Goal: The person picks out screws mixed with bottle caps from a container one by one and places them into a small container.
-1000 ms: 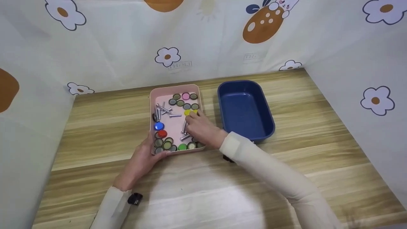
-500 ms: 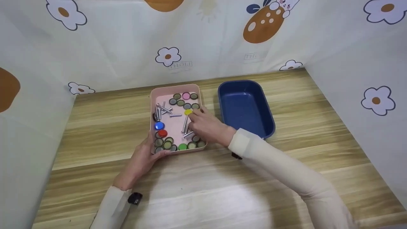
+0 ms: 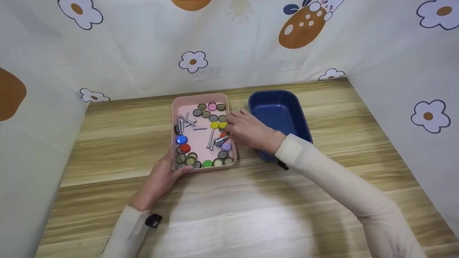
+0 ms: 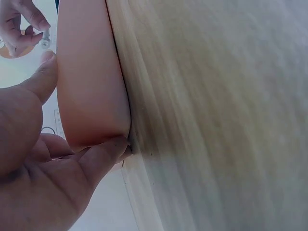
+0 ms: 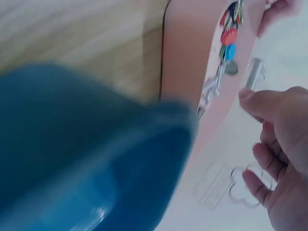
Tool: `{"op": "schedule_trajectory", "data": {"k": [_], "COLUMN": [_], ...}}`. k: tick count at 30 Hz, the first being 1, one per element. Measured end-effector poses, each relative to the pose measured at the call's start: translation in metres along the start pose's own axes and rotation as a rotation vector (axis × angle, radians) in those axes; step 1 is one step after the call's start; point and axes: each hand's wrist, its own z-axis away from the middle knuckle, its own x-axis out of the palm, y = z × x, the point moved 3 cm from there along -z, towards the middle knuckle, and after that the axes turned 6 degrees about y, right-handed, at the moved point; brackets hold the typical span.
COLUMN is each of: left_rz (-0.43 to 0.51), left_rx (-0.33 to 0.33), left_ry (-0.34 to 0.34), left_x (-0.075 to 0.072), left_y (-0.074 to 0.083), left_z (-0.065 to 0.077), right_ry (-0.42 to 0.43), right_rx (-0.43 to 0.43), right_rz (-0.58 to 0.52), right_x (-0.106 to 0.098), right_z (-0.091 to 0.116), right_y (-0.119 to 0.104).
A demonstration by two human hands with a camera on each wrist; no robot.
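My right hand (image 3: 252, 132) is raised over the right side of a shallow pink tray (image 3: 196, 141). Thumb and fingers pinch a silver bolt (image 5: 254, 74), which sticks out of the grip toward the left in the head view. My left hand (image 3: 160, 177) holds the tray's near left corner, its thumb over the front rim and its fingers at the left wall. Inside lie several more bolts (image 3: 200, 128) and many bottle caps, among them a blue cap (image 3: 181, 139), a green cap (image 3: 207, 163) and a lilac cap (image 3: 226, 146).
To the right of the pink tray stands a deeper dark blue tray (image 3: 274, 116), its near left part hidden behind my right hand and wrist. Both are on a wood-grain table (image 3: 222, 208). A patterned cloth (image 3: 143, 53) rises behind and at both sides.
My right hand has lifted from among the caps and moved right, the bolt now in its fingers. Caps it covered, including the lilac one, show. My left hand stays on the tray corner.
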Motion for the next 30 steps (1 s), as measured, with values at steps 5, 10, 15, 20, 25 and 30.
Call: {"op": "schedule_trajectory", "data": {"k": [5,10,15,20,25,30], "left_rz": [-0.01,-0.002,0.007,-0.001,0.014,0.007], "left_rx": [0.031,0.003,-0.013,0.014,0.015,-0.002], "left_ry": [0.022,0.0,-0.011,0.002,-0.001,-0.008], "left_x": [-0.001,0.001,0.001,0.0,0.0,0.001], "left_y": [0.0,-0.002,-0.002,-0.002,-0.001,-0.002], "left_z": [0.0,-0.001,-0.001,-0.001,-0.002,-0.002], "right_ry": [-0.007,-0.023,-0.045,-0.063,-0.065,-0.08], "right_rx": [0.041,0.056,0.09,0.114,0.167,0.239], "right_rz": [-0.108,-0.128,-0.148,-0.187,-0.214,-0.217], "right_x": [-0.006,-0.008,-0.011,-0.013,-0.017,-0.02], "right_z": [0.006,0.012,0.015,0.018,0.022,0.026], "right_y": [0.019,0.032,0.044,0.056,0.07,0.085]}}
